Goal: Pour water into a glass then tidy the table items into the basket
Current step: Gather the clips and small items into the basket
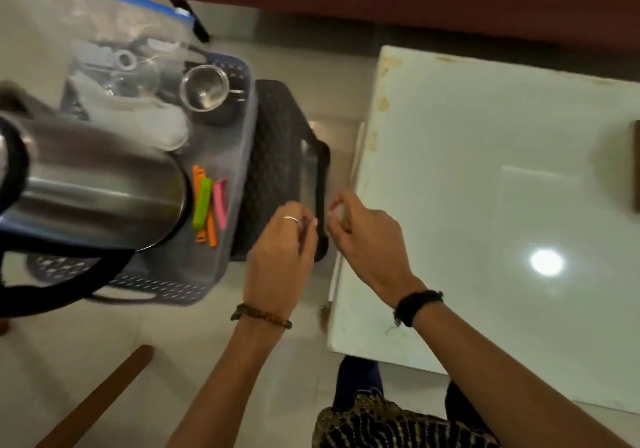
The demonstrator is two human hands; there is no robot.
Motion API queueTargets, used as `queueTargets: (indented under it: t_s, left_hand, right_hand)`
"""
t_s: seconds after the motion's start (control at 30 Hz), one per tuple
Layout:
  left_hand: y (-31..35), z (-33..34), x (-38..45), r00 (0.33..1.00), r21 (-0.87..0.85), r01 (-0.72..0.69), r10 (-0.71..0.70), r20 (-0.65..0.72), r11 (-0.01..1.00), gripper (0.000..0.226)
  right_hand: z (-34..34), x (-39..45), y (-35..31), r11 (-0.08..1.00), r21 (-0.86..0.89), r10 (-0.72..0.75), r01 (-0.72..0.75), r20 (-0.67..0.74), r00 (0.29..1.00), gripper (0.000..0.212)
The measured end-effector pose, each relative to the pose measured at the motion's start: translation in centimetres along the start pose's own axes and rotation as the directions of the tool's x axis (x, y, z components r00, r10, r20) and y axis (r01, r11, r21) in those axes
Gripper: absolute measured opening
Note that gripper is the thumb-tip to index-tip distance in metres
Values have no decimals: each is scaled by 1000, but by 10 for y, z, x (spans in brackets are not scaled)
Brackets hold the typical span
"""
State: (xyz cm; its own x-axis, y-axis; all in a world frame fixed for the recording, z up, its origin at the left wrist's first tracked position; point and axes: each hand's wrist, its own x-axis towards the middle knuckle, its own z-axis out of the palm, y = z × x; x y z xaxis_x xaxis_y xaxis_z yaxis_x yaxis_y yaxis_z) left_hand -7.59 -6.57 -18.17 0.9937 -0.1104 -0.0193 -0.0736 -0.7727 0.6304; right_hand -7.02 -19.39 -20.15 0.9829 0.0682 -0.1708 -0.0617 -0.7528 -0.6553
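Basket (239, 157) sits on the floor beside the table (485, 205), already holding kettle (97, 198), steel cup (204, 89) and clips (207, 205). Left hand (280, 250) and right hand (363, 236) hover just right of the basket, fingers curled together, possibly pinching something small; cannot tell. Left hand is nearer.

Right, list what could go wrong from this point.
1. The steel kettle lies tilted across the basket, resting over the bag and close to the coloured clips; it may roll or crush them, and any water left could spill.
2. Both the left hand and right hand are at the basket's dark handle; lifting from that one end could tip the load.
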Motion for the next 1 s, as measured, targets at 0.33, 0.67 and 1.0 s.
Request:
queueTargets:
  t_s: [0.33,0.67,1.0]
  left_hand:
    - [134,185,-52,628,47,-406,241,740,913,61]
    - [312,335,-100,556,-50,-561,421,717,826,78]
    - [431,435,-112,544,-73,-533,408,733,843,83]
  right_hand:
    - [-109,-157,208,944,-165,286,-284,-9,958,27]
    - [-221,-274,353,817,11,562,-576,-237,792,26]
    - [-297,-346,485,663,208,705,-719,-498,505,26]
